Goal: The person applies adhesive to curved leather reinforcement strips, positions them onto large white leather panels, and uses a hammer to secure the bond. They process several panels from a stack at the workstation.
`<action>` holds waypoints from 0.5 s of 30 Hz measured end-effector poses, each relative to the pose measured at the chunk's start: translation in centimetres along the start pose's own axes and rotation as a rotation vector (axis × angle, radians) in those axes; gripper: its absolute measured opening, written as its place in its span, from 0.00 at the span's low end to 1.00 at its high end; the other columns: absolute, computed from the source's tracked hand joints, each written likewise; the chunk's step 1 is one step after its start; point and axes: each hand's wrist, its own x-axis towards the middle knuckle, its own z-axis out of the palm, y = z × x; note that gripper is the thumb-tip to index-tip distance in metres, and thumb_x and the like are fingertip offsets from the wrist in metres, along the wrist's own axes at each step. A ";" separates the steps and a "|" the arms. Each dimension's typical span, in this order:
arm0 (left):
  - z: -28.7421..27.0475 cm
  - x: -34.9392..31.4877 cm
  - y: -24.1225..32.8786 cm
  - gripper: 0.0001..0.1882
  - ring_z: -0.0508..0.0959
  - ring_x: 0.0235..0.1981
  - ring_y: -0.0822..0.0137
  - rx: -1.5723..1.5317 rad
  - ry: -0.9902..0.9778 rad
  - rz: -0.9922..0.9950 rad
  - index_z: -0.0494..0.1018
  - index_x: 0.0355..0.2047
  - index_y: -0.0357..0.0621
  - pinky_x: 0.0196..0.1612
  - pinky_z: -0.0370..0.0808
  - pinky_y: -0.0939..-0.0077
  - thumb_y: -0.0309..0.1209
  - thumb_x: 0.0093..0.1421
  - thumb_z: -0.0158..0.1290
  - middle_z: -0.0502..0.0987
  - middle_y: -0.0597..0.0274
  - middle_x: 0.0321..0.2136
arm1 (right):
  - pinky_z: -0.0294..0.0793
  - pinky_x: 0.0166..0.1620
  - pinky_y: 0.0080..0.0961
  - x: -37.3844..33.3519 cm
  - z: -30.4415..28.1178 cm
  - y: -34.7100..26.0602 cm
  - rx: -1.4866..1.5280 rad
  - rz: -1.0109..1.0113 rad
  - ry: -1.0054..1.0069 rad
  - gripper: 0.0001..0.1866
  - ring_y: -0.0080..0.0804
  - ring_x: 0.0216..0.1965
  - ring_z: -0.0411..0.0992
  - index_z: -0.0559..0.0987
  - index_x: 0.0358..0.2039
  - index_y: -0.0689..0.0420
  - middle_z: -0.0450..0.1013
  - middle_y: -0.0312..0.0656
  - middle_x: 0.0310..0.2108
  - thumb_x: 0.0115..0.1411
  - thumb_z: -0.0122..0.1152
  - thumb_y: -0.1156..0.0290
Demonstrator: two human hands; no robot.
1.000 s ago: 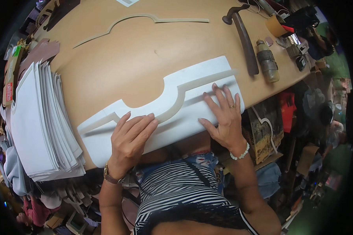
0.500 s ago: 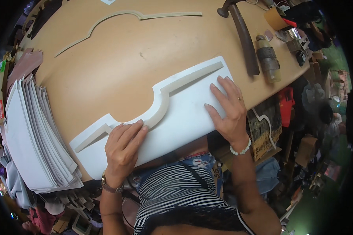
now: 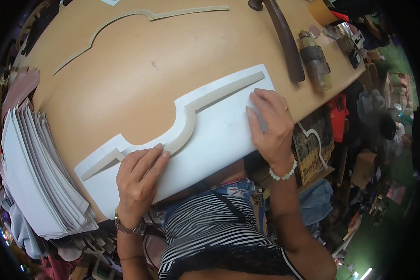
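Observation:
A white sheet [image 3: 214,130] with a stepped, curved far edge lies on the table in front of me. Along that edge runs a narrow grey-beige strip [image 3: 189,126] of matching shape, set a little in from the border. My left hand [image 3: 139,179] rests on the strip's curved part, fingers stretched out and fairly close together, hiding a piece of it. At the sheet's right end is my right hand [image 3: 273,123], thumb apart from bent fingers, the tips at the white surface below the strip's right end. Nothing shows in its grasp.
A second shaped strip [image 3: 191,12] lies at the table's [image 3: 98,88] far side. A thick stack of white sheets [image 3: 42,172] stands on the left. At the right are a hammer [image 3: 284,42], a taped bottle [image 3: 315,60] and an orange roll [image 3: 319,13].
The view has shifted slightly, with the table things sitting a bit further left. My right hand's fingers have bent and drawn nearer its thumb. The left hand stays on the strip.

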 end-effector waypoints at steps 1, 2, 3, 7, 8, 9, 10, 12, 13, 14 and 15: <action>0.0 0.1 0.0 0.18 0.76 0.35 0.60 0.012 0.009 0.003 0.78 0.37 0.41 0.37 0.74 0.68 0.18 0.42 0.54 0.78 0.59 0.38 | 0.69 0.48 0.36 0.4 0.0 0.0 -0.003 0.016 0.016 0.18 0.47 0.44 0.69 0.78 0.41 0.65 0.71 0.49 0.46 0.48 0.63 0.76; 0.1 0.2 0.0 0.18 0.76 0.34 0.60 0.018 0.009 0.005 0.78 0.36 0.41 0.37 0.74 0.68 0.18 0.42 0.54 0.78 0.59 0.37 | 0.69 0.47 0.35 0.6 0.1 -0.1 -0.006 0.032 0.031 0.17 0.46 0.43 0.70 0.78 0.41 0.65 0.72 0.49 0.46 0.48 0.62 0.77; 0.1 0.3 0.0 0.18 0.76 0.34 0.60 0.025 0.009 0.007 0.78 0.36 0.41 0.36 0.74 0.69 0.18 0.41 0.54 0.78 0.59 0.37 | 0.69 0.47 0.35 0.7 0.2 -0.1 -0.024 0.013 0.034 0.18 0.46 0.43 0.70 0.78 0.42 0.65 0.72 0.48 0.46 0.48 0.62 0.77; 0.1 0.3 -0.1 0.18 0.76 0.34 0.61 0.031 0.006 0.010 0.78 0.35 0.41 0.35 0.74 0.70 0.18 0.40 0.55 0.79 0.59 0.37 | 0.68 0.47 0.35 0.8 0.3 0.0 -0.084 -0.029 0.025 0.19 0.44 0.43 0.69 0.77 0.43 0.64 0.71 0.47 0.48 0.48 0.62 0.76; 0.1 0.3 -0.1 0.18 0.76 0.34 0.60 0.029 0.004 0.008 0.78 0.35 0.40 0.35 0.74 0.70 0.17 0.40 0.55 0.79 0.59 0.37 | 0.67 0.47 0.34 0.8 0.3 0.0 -0.096 -0.032 0.019 0.20 0.44 0.43 0.68 0.77 0.43 0.64 0.71 0.46 0.48 0.47 0.62 0.75; 0.1 0.3 -0.1 0.18 0.76 0.34 0.60 0.026 0.001 0.005 0.78 0.35 0.40 0.35 0.74 0.70 0.17 0.40 0.55 0.79 0.59 0.37 | 0.67 0.48 0.34 0.8 0.3 -0.1 -0.095 -0.019 0.007 0.20 0.44 0.44 0.68 0.77 0.44 0.64 0.71 0.47 0.49 0.48 0.61 0.76; 0.1 0.3 -0.1 0.18 0.76 0.34 0.60 0.025 0.000 0.002 0.78 0.34 0.40 0.35 0.74 0.70 0.17 0.40 0.55 0.79 0.59 0.37 | 0.66 0.49 0.35 0.8 0.3 -0.2 -0.095 -0.007 -0.005 0.20 0.45 0.44 0.68 0.77 0.44 0.64 0.71 0.47 0.49 0.48 0.60 0.76; 0.1 0.3 -0.1 0.18 0.76 0.34 0.60 0.017 -0.005 -0.004 0.78 0.35 0.40 0.35 0.74 0.70 0.16 0.39 0.54 0.79 0.59 0.37 | 0.66 0.50 0.35 0.8 0.4 -0.2 -0.106 -0.007 -0.012 0.20 0.45 0.44 0.67 0.77 0.45 0.64 0.71 0.47 0.50 0.48 0.60 0.76; 0.1 0.4 -0.1 0.19 0.76 0.34 0.60 0.013 -0.007 -0.006 0.78 0.35 0.40 0.35 0.74 0.70 0.16 0.39 0.54 0.79 0.59 0.37 | 0.66 0.49 0.34 0.7 0.5 0.0 -0.118 -0.016 -0.004 0.20 0.44 0.43 0.67 0.77 0.45 0.64 0.71 0.46 0.50 0.48 0.61 0.74; 0.1 0.4 -0.1 0.19 0.76 0.34 0.60 0.012 -0.006 -0.002 0.78 0.35 0.40 0.35 0.74 0.70 0.16 0.39 0.54 0.79 0.59 0.37 | 0.66 0.48 0.33 0.7 0.5 0.2 -0.130 -0.026 0.003 0.21 0.43 0.42 0.67 0.77 0.44 0.64 0.71 0.45 0.50 0.48 0.62 0.73; 0.2 0.3 -0.2 0.19 0.76 0.34 0.60 0.010 -0.006 0.001 0.78 0.35 0.40 0.35 0.74 0.70 0.16 0.39 0.54 0.79 0.59 0.37 | 0.66 0.48 0.33 0.7 0.6 0.2 -0.137 -0.027 0.004 0.21 0.43 0.43 0.67 0.77 0.45 0.64 0.71 0.45 0.50 0.48 0.62 0.73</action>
